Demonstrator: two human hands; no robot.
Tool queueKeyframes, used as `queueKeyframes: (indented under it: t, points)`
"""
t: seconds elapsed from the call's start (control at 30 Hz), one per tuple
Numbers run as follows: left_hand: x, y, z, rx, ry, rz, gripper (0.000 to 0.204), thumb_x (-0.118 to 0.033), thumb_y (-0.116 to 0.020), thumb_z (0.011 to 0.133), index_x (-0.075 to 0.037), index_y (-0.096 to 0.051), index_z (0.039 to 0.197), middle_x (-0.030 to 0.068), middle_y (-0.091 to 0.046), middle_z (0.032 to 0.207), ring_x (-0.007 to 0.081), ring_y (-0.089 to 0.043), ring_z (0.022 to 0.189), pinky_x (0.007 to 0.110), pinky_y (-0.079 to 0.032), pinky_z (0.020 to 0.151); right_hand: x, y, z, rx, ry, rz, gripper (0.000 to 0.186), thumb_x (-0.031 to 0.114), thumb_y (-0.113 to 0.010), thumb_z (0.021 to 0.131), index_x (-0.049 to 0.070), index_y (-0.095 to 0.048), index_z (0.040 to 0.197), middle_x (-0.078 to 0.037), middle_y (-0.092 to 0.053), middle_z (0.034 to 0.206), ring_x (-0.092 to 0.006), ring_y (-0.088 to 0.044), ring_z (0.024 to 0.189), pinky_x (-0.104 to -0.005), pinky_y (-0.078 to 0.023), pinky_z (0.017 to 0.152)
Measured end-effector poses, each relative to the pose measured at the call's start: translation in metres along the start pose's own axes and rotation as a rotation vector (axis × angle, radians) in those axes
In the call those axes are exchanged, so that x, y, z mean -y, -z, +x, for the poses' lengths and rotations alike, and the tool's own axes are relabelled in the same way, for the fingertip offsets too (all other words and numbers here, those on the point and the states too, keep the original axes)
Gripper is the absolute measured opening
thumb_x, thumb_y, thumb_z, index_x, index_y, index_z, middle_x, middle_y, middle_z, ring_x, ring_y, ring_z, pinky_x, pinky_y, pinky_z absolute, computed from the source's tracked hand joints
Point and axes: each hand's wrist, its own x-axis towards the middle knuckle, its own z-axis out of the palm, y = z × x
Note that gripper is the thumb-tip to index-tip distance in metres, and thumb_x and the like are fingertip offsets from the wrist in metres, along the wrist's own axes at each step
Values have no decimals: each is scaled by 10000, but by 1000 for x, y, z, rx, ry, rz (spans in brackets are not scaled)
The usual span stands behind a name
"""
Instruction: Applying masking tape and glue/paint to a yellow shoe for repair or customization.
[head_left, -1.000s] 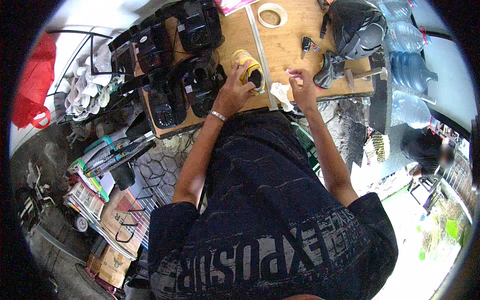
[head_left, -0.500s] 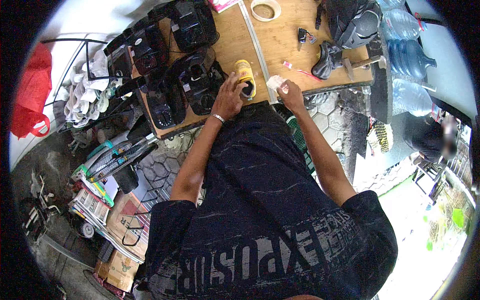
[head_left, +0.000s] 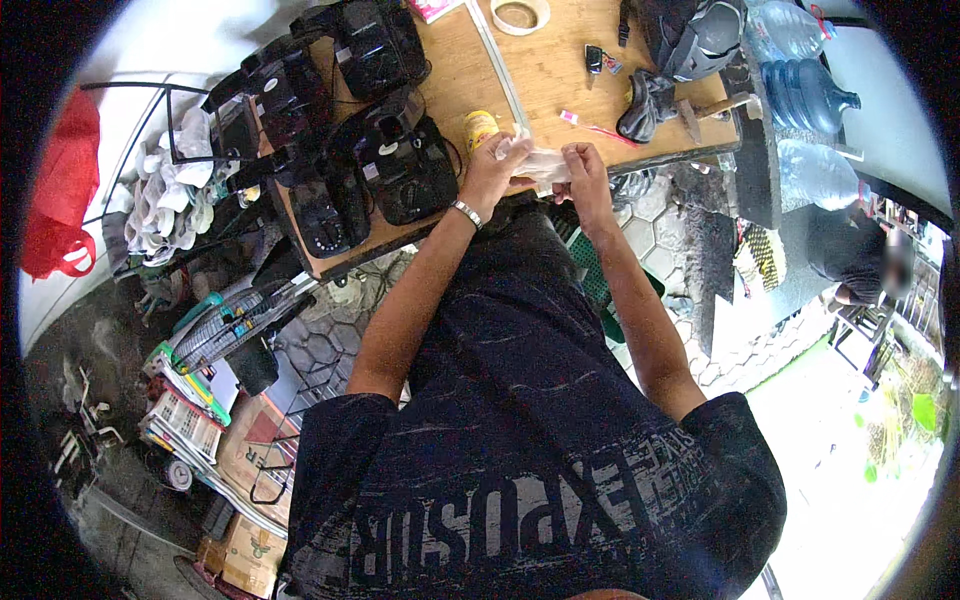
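A thin, crumpled white tissue is stretched between my two hands above the table's near edge; it could also be a thin cloth. My left hand, with a metal bracelet at the wrist, has its fingers closed on one side of it. On the other side, my right hand pinches the tissue between thumb and fingers. Just beyond my left hand lies a small yellow shoe, partly covered by that hand. A red and white toothbrush rests on the table to the right.
Several black machines crowd the table's left side. A dark shoe, a hammer, keys and a black bag sit at right. Farther back is a white bowl. Large water bottles stack beyond the right edge.
My left hand has let go of the yellow shoe and moved right to take hold of the tissue. The tissue, crumpled in my right hand before, is now spread between both hands.
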Motion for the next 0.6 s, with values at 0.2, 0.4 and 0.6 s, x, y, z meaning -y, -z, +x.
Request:
queueKeyframes:
  t: [0.2,0.4,0.6]
  points:
    - [10,-16,-2,20,-69,0,203,-171,-661,902,-33,-556,1007,33,-618,875,111,-626,758,266,-569,628,-6,-4,-12,6,-202,67,304,312,-652,910,30,-621,1019,-21,-590,699,-74,-542,540,-204,-386,423]
    - [25,-28,6,-207,-237,279,183,-89,-685,868,-6,-564,978,42,-627,881,113,-618,755,275,-549,661,-25,5,-4,-177,-63,183,241,223,-710,873,-1,-662,948,1,-581,646,-63,-511,518,-208,-411,460]
    - [21,-9,46,-250,-247,98,271,-139,-713,850,-7,-553,1024,74,-654,963,154,-649,887,283,-558,742,-26,57,11,-339,-27,349,224,176,-696,882,-19,-667,990,-22,-627,810,-92,-595,671,-224,-493,610]
